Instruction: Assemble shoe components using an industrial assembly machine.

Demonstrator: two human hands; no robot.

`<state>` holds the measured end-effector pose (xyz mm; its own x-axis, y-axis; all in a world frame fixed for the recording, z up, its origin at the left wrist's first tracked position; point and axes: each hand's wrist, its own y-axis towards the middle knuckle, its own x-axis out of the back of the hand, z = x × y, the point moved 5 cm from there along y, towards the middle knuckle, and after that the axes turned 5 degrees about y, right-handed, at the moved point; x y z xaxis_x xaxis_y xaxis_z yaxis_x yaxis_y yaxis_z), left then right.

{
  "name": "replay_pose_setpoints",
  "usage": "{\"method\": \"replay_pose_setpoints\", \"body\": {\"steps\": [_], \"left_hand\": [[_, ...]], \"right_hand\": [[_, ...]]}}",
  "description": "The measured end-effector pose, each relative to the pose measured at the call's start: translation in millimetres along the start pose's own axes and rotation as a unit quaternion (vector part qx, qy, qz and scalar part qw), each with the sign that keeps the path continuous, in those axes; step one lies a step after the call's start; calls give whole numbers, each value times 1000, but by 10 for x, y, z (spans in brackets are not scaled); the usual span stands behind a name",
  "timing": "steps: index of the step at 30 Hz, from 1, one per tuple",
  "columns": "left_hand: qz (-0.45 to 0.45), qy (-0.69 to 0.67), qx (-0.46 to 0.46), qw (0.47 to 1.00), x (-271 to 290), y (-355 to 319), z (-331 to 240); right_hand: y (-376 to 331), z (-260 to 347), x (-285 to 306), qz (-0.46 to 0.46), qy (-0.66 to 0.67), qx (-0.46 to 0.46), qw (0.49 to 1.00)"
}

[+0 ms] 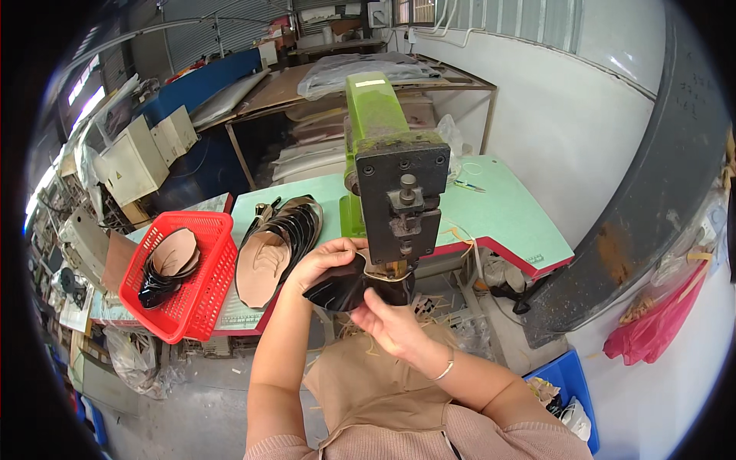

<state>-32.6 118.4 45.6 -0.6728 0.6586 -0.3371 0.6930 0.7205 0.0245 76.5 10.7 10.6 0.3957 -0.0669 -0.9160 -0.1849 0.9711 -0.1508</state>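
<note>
A glossy black shoe upper (337, 287) is held under the dark head of a green machine (376, 107). My left hand (326, 259) grips its upper left edge, fingers bent over it beside the machine head. Lower down, my right hand (389, 326) pinches the near edge between thumb and fingers. The far part of the upper wraps round the machine's working end (395, 268), which hides where they meet. On the table to the left lies a fanned stack of black uppers with tan linings (264, 264).
A red plastic basket (211, 284) with several more uppers stands left on the mint-green table (510, 207). Small snips (469, 186) lie behind the machine. A dark slanting beam (613, 238) and a pink bag (659, 318) are at right. A blue bin (575, 379) stands low right.
</note>
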Motion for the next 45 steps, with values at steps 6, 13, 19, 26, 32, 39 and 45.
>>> {"method": "replay_pose_setpoints", "body": {"steps": [6,13,19,26,32,39,45], "left_hand": [[6,101,-3,995,-178,-140,-164],[-11,158,-18,987,-256,-183,-164],[-47,157,-42,986,-374,-128,-92],[-85,13,-30,996,-395,-89,59],[-32,-32,-5,999,-231,-106,32],[-42,-58,-8,997,31,-178,93],[-24,-21,-48,998,148,-200,117]], "right_hand": [[-189,934,242,36,-643,223,732],[139,1365,-348,324,-659,265,625],[307,1503,-519,410,-743,158,505],[365,1586,-478,358,-759,164,518],[307,1431,-466,337,-728,93,590],[202,1215,-512,298,-627,56,717],[15,1129,-665,305,-735,225,562]]}}
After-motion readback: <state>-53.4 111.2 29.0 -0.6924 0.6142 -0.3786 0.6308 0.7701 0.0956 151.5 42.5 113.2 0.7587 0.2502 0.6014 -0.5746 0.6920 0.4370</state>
